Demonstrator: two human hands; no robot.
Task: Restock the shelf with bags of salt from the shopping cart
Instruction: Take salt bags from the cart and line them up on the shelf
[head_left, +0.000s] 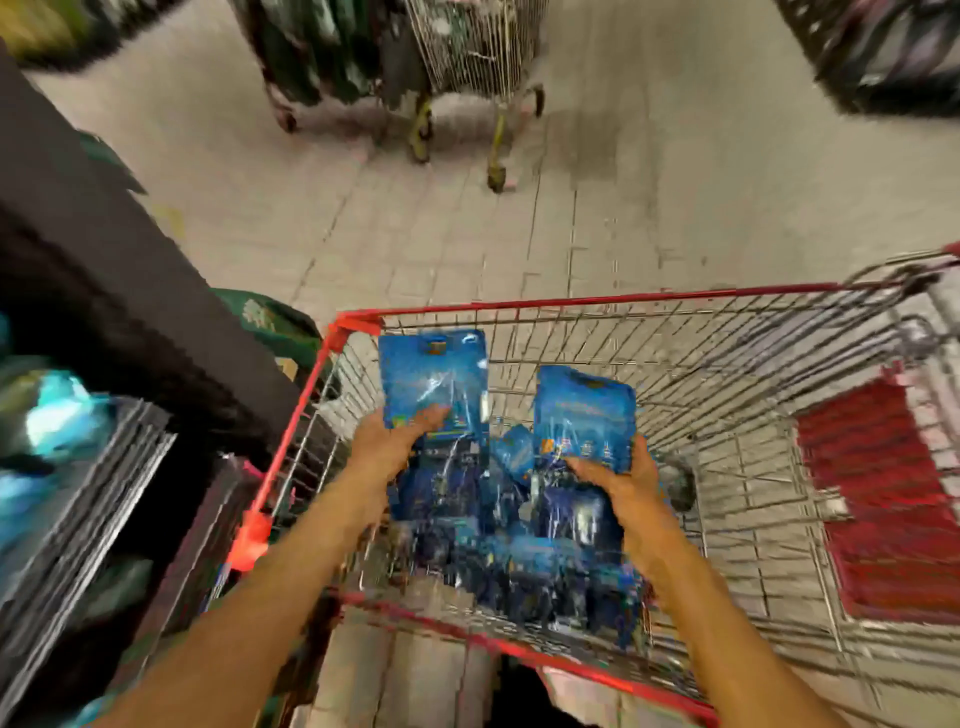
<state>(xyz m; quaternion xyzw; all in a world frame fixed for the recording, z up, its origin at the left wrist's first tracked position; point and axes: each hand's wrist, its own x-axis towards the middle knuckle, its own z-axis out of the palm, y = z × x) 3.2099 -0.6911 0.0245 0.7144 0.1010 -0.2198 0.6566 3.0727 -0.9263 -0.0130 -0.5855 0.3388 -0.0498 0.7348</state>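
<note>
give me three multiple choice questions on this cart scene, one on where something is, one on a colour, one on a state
1. Where is the heap of spare blue salt bags?
A. inside the shopping cart
B. on the floor
C. on the shelf

2. What colour is the shopping cart's rim?
A. green
B. red
C. yellow

3. What are the two hands doing?
A. both hang empty
B. only one holds a bag
C. each holds a blue bag

Answers:
1 A, the heap lies within the wire basket.
2 B, the top frame is red.
3 C, the left hand grips the left bag and the right hand grips the right bag, both raised above the heap.
</note>
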